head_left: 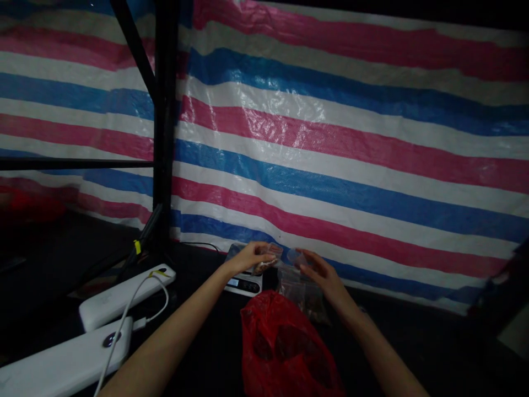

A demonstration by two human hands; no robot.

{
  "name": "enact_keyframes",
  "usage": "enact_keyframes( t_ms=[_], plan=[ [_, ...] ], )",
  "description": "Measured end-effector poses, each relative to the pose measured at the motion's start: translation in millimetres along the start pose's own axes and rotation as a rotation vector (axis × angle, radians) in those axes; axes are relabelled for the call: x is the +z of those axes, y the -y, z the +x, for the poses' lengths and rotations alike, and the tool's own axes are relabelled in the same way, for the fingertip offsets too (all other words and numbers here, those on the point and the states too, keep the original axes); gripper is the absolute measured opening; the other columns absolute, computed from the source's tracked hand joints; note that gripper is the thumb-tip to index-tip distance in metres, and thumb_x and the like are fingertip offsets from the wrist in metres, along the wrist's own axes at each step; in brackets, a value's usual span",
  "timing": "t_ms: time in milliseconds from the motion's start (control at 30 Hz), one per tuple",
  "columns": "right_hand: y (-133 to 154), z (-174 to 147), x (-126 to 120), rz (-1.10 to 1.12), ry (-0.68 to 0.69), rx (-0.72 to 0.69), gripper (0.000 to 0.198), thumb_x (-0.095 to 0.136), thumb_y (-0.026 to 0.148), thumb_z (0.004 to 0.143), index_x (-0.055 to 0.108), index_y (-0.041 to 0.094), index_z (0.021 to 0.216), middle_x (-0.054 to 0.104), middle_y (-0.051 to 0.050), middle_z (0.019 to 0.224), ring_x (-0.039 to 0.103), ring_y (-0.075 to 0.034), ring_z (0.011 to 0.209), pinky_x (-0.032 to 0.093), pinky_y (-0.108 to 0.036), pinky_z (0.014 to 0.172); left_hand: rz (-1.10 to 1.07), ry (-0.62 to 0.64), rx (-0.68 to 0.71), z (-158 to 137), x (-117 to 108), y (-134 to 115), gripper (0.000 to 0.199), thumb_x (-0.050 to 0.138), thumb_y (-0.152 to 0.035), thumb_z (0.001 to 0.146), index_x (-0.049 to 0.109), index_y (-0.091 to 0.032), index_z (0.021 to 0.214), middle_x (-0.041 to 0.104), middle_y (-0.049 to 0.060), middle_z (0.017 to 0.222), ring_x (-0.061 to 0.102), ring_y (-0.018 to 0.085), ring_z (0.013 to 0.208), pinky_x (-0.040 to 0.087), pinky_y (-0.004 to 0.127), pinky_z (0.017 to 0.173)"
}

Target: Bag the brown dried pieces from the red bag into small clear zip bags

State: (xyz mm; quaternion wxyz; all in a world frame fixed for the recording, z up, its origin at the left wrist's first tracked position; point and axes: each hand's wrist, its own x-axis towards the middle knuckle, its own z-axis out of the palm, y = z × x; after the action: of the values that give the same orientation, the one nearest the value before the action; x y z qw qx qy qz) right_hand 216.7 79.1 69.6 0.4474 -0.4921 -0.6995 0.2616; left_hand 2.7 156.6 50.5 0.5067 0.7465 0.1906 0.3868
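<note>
Above a small digital scale (pixel 244 284) with a lit display, my left hand (pixel 250 257) grips a small clear plastic bag (pixel 273 251). Brown and whitish pieces show below its fingers. My right hand (pixel 321 271) is to the right, its fingers closed around a clear, thin piece of plastic (pixel 295 256) with a rounded edge; its exact kind is hard to make out. Clear bags (pixel 303 295) with dark brown contents lie below my right hand. Nearer to me is a crumpled red plastic bag (pixel 285 347) with dark shapes inside.
Two white power banks (pixel 119 298) lie at the left, with a white cable (pixel 124 314) plugged in. A black metal post (pixel 163 121) rises behind them. Striped plastic sheeting (pixel 330 138) hangs behind the dark table (pixel 198 331).
</note>
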Motion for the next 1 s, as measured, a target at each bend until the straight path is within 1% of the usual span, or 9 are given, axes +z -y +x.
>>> enact_keyframes(
  t_ms=[100,167,267,400,567,767,867,933,1000],
  plan=[
    [17,26,-4,-0.321,-0.046,-0.159,0.042,0.05,0.043,0.078,0.052,0.023,0.114,0.06,-0.007,0.107,0.059,-0.021,0.083,0.048,-0.036,0.07,-0.031,-0.003,-0.007,0,0,-3,0.047,0.062,-0.04,0.069,0.059,-0.01,0.106,0.061,0.011,0.104,0.056,0.021,0.093,0.04,0.031,0.083],
    [29,35,-6,-0.553,-0.051,-0.296,0.037,0.049,0.04,0.08,0.053,0.024,0.114,0.06,-0.006,0.106,0.058,-0.021,0.085,0.046,-0.038,0.074,-0.054,-0.025,-0.002,-1,0,-3,0.047,0.062,-0.039,0.07,0.059,-0.009,0.106,0.061,0.011,0.103,0.056,0.02,0.092,0.04,0.029,0.082],
    [47,41,-8,-0.832,0.018,-0.455,0.034,0.046,0.033,0.084,0.05,0.025,0.117,0.059,-0.006,0.109,0.055,-0.022,0.097,0.043,-0.039,0.082,-0.097,-0.057,-0.007,0,1,-2,0.049,0.062,-0.04,0.069,0.059,-0.008,0.106,0.062,0.012,0.099,0.057,0.018,0.087,0.04,0.027,0.079],
    [64,45,-7,-1.116,0.097,-0.529,0.033,0.049,0.026,0.083,0.05,0.026,0.116,0.06,-0.006,0.108,0.054,-0.023,0.097,0.042,-0.036,0.08,-0.133,-0.06,-0.067,2,4,-2,0.051,0.065,-0.043,0.065,0.06,-0.007,0.102,0.063,0.012,0.093,0.058,0.016,0.08,0.041,0.025,0.073],
    [71,50,3,-1.317,0.133,-0.603,0.036,0.051,0.016,0.079,0.051,0.029,0.113,0.059,-0.003,0.106,0.053,-0.021,0.096,0.041,-0.031,0.074,-0.146,-0.055,-0.075,0,2,-2,0.049,0.065,-0.044,0.064,0.061,-0.008,0.097,0.064,0.008,0.086,0.057,0.015,0.075,0.04,0.025,0.071],
    [77,40,12,-1.444,0.012,-0.751,0.042,0.046,0.008,0.079,0.047,0.023,0.118,0.055,-0.009,0.114,0.05,-0.024,0.097,0.041,-0.034,0.071,0.021,-0.058,-0.039,2,-4,1,0.045,0.06,-0.041,0.071,0.059,-0.01,0.103,0.063,0.009,0.094,0.057,0.017,0.083,0.042,0.026,0.074],
    [73,20,8,-1.322,-0.065,-0.683,0.04,0.047,0.014,0.081,0.045,0.023,0.121,0.054,-0.009,0.115,0.05,-0.025,0.098,0.041,-0.035,0.074,0.363,-0.167,-0.029,-1,-16,5,0.045,0.057,-0.043,0.073,0.057,-0.011,0.105,0.063,0.009,0.094,0.056,0.019,0.085,0.042,0.029,0.075],
    [64,-1,5,-1.153,-0.015,-0.594,0.038,0.048,0.022,0.082,0.046,0.025,0.12,0.055,-0.007,0.113,0.052,-0.023,0.097,0.042,-0.034,0.077,0.681,-0.252,-0.011,-5,-28,11,0.043,0.056,-0.042,0.074,0.057,-0.013,0.106,0.061,0.009,0.098,0.053,0.022,0.091,0.039,0.033,0.081],
    [52,-25,2,-0.96,0.088,-0.491,0.036,0.049,0.027,0.082,0.048,0.027,0.118,0.056,-0.005,0.112,0.052,-0.021,0.099,0.043,-0.035,0.081,0.94,-0.258,-0.022,-10,-38,22,0.038,0.056,-0.037,0.076,0.056,-0.015,0.107,0.058,0.01,0.104,0.049,0.023,0.099,0.035,0.036,0.087]
  ],
)
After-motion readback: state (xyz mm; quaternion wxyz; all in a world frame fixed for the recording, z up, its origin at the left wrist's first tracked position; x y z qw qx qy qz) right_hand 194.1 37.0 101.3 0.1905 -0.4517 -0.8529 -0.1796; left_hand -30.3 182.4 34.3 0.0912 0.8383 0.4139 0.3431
